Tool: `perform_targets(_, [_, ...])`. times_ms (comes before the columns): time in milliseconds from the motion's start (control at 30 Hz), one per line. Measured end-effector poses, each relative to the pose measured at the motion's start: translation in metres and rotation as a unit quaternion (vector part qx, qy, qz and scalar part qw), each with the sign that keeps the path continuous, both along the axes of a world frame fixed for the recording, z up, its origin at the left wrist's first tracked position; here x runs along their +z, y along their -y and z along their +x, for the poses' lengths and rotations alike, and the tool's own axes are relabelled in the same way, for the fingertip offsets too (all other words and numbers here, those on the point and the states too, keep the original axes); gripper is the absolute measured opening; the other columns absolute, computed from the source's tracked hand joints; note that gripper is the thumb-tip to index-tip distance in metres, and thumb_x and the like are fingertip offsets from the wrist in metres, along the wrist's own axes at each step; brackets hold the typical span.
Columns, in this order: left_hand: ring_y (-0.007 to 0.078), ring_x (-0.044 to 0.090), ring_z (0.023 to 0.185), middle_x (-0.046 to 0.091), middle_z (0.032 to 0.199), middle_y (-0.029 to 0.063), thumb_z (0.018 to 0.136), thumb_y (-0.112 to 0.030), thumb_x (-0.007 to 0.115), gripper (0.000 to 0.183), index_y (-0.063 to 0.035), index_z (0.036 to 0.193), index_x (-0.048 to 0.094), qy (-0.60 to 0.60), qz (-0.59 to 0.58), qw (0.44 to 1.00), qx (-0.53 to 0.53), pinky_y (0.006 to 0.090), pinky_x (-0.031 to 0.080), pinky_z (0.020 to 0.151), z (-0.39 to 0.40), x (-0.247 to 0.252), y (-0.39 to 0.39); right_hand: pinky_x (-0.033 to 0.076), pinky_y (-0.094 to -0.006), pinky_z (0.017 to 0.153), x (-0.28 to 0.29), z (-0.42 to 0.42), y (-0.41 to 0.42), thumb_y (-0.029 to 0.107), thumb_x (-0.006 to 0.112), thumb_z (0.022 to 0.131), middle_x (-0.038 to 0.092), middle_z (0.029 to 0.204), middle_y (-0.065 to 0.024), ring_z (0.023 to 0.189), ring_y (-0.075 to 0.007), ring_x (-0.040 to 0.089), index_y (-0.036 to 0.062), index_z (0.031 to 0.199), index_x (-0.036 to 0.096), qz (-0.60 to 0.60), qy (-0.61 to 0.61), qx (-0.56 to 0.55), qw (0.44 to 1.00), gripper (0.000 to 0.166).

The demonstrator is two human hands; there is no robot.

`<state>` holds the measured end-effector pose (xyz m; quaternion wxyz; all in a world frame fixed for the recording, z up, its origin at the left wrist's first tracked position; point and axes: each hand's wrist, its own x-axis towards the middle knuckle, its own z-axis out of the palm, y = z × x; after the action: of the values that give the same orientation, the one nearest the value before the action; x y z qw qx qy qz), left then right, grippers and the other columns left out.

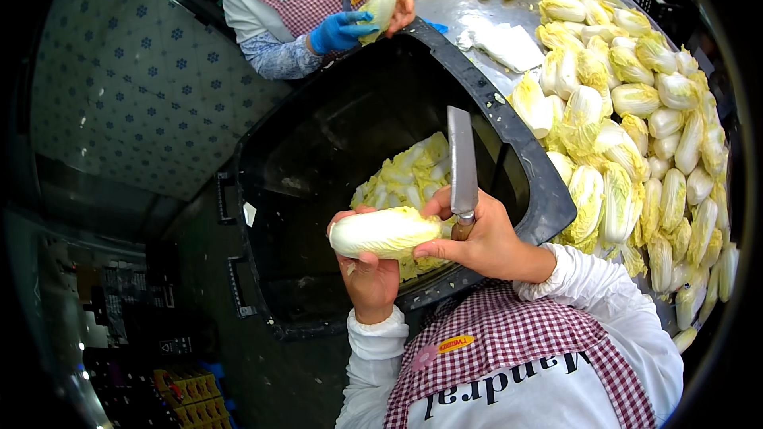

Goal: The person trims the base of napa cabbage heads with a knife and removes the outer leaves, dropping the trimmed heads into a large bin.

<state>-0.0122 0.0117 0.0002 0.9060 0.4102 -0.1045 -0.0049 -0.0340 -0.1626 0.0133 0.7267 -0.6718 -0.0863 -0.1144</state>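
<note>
My left hand (371,277) grips the white base end of a napa cabbage (381,232) held sideways over a black plastic bin (286,190). At the leafy end, the thumb and a finger of my right hand (477,238) touch the same cabbage. That hand also holds a knife (462,158) by its wooden handle, with the broad blade pointing up and away from me. Below the cabbage, a pile of yellow-green cabbage leaves (411,173) lies inside the bin.
Many cabbages (635,100) are heaped on the metal table (477,12) at right, with smaller ones at its far side and a white cloth (506,47) near its edge. Across the bin, a co-worker's blue-gloved hand (343,31) and bare hand hold another cabbage (379,12).
</note>
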Motion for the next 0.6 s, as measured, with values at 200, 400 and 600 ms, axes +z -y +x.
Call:
perform_targets(200, [0.0237, 0.056, 0.108, 0.050, 0.117, 0.0066, 0.072, -0.043, 0.080, 0.068, -0.0109, 0.119, 0.043, 0.055, 0.019, 0.998, -0.014, 0.0376, 0.050, 0.092, 0.006, -0.003, 0.002, 0.045, -0.0266, 0.063, 0.002, -0.001, 0.003, 0.018, 0.086, 0.067, 0.058, 0.084, -0.0037, 0.072, -0.0127, 0.056, 0.0047, 0.091, 0.061, 0.005, -0.015, 0.078, 0.997, 0.038])
perform_targets(400, [0.0223, 0.059, 0.103, 0.057, 0.110, 0.0071, 0.067, -0.049, 0.081, 0.073, -0.0120, 0.118, 0.044, 0.045, 0.071, 0.996, -0.003, 0.0364, 0.052, 0.088, 0.001, 0.001, 0.005, 0.035, -0.0198, 0.044, 0.017, 0.006, 0.017, 0.010, 0.082, 0.071, 0.055, 0.069, 0.0010, 0.049, -0.0056, 0.049, 0.0057, 0.084, 0.058, 0.147, -0.244, 0.234, 0.930, 0.028])
perform_targets(600, [0.0214, 0.058, 0.105, 0.059, 0.114, 0.0085, 0.076, -0.058, 0.067, 0.071, -0.0080, 0.122, 0.045, -0.011, 0.119, 0.992, 0.051, 0.0366, 0.048, 0.092, -0.001, -0.002, 0.007, 0.033, -0.0197, 0.043, 0.013, 0.007, 0.015, 0.008, 0.080, 0.072, 0.054, 0.066, 0.0014, 0.046, -0.0047, 0.047, 0.0031, 0.091, 0.057, 0.222, -0.265, 0.220, 0.912, 0.030])
